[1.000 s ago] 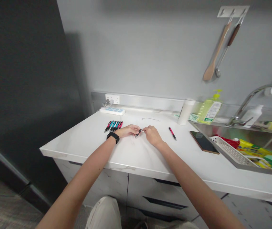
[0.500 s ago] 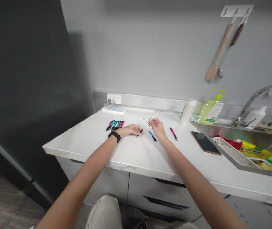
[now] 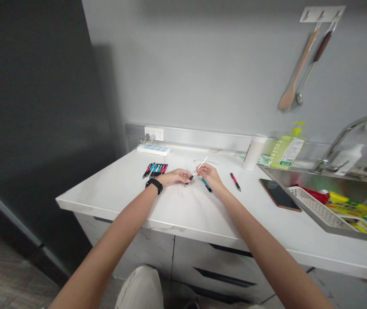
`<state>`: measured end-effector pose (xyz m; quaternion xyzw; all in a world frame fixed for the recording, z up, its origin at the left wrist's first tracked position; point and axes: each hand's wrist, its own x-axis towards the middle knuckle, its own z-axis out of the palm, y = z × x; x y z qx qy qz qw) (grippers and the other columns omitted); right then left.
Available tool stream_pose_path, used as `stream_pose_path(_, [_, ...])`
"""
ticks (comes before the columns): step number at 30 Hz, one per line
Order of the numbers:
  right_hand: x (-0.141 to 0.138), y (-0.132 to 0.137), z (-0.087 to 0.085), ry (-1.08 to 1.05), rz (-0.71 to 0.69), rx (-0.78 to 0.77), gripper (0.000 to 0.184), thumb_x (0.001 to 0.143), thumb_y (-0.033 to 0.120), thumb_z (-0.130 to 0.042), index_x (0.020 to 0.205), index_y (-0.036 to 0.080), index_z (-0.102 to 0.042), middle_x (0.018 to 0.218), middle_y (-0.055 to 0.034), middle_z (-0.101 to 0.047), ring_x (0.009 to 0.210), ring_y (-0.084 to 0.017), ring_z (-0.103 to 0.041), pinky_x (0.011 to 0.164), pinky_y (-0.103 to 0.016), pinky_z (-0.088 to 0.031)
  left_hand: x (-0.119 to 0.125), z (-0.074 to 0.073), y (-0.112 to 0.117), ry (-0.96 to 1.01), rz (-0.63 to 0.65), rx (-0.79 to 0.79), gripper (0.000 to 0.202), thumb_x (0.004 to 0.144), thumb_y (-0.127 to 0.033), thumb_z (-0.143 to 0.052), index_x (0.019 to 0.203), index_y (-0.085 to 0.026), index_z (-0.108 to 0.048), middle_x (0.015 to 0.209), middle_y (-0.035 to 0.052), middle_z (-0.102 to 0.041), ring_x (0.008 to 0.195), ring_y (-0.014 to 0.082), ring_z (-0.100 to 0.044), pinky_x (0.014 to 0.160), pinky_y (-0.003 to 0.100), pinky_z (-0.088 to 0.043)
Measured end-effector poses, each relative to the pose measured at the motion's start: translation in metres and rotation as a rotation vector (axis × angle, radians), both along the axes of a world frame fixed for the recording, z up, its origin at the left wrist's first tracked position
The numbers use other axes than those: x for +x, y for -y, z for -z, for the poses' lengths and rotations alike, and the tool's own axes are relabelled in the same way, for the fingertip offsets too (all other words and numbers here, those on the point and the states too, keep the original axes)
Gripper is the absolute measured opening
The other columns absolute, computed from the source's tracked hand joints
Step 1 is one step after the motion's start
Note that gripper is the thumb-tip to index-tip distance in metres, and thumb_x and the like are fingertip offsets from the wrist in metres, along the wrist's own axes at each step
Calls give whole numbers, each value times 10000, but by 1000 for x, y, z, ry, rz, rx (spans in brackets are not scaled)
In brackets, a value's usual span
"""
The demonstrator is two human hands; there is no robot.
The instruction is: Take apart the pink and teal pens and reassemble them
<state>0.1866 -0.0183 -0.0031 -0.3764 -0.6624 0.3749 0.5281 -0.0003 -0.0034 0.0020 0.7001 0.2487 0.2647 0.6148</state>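
My left hand [image 3: 177, 176], with a black band on its wrist, pinches a short black pen barrel part [image 3: 188, 180] that points down toward the counter. Between the fingertips of my right hand [image 3: 209, 175] is a thin white pen refill [image 3: 202, 163], slanting up to the right. The refill's lower end meets the top of the black part; how far it sits inside is too small to tell. A teal pen barrel [image 3: 207, 185] lies just under my right hand, partly covered by it. Further right rests a red and black pen [image 3: 235, 182].
Several red and teal pens [image 3: 155, 170] lie in a row left of my left hand. Behind them is a power strip [image 3: 154, 149]. A white canister [image 3: 254, 152], a soap bottle [image 3: 287, 148], a phone [image 3: 280, 195] and the sink [image 3: 319, 221] stand or lie to the right.
My right hand has brought the white refill down and left, so its end now meets the black part in my left hand. The left hand has barely moved.
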Motion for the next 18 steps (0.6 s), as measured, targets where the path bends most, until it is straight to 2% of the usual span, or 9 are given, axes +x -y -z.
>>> stream_pose_path(3, [-1, 3, 0, 50, -47, -42, 232, 626, 321, -589, 802, 172, -568, 755, -19, -629, 722, -144, -580, 683, -269, -428, 0, 1, -1, 9, -1, -2, 267, 595, -264, -776, 733, -101, -616, 656, -10, -540, 614, 93, -461, 617, 254, -321])
stream_pose_path(6, [-1, 7, -3, 103, -75, -78, 311, 637, 331, -586, 900, 166, -600, 838, -31, -641, 809, -161, -591, 707, -271, -426, -1, 1, -1, 18, 2, 3, 275, 600, -265, -775, 757, -100, -621, 679, -1, -551, 636, 101, -469, 628, 254, -328])
stream_pose_path(9, [-1, 9, -6, 93, -62, -96, 398, 639, 312, -552, 1017, 191, -567, 903, -27, -636, 841, -162, -592, 680, -255, -425, -1, 0, 0, 8, 4, 8, 275, 605, -271, -773, 755, -100, -619, 676, 5, -558, 642, 106, -475, 635, 257, -333])
stream_pose_path(12, [2, 6, -6, 34, -11, -123, 384, 685, 343, -477, 1043, 209, -518, 911, -25, -624, 793, -149, -592, 630, -237, -418, -1, -1, 1, -10, 8, 16, 269, 610, -276, -768, 736, -101, -608, 658, 3, -551, 628, 104, -473, 627, 257, -330])
stream_pose_path(15, [10, 0, -4, 56, 133, -152, 314, 761, 330, -369, 1015, 204, -504, 877, -32, -624, 737, -149, -587, 620, -248, -421, -1, -2, 1, -8, 9, 13, 267, 610, -274, -764, 721, -107, -587, 649, -3, -541, 621, 99, -472, 618, 252, -322])
stream_pose_path(18, [21, -5, 0, 333, 379, -98, 249, 777, 251, -376, 948, 191, -546, 871, -55, -634, 791, -171, -588, 705, -281, -428, -1, -2, 2, -1, 5, 20, 269, 620, -281, -751, 708, -123, -552, 667, 2, -554, 628, 99, -474, 615, 250, -323])
